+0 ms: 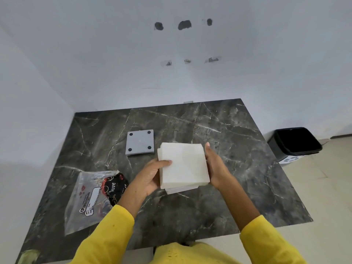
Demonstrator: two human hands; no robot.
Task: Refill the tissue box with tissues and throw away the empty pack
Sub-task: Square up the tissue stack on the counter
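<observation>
A thick stack of white tissues (183, 164) sits between both hands above the middle of the dark marble table (238, 134). My left hand (152, 175) grips its left side, thumb on top. My right hand (216, 166) presses against its right side. Under the stack, a white edge of the tissue box (180, 189) shows; most of the box is hidden. The grey square box lid (140, 142), with black feet at its corners, lies flat behind the stack to the left. The clear plastic tissue pack (91, 199) lies flat and empty-looking at the table's left front.
A black bin (296, 141) with a dark liner stands on the tiled floor to the right of the table. White walls close in the table at the back and left. My yellow sleeves cover the near table edge.
</observation>
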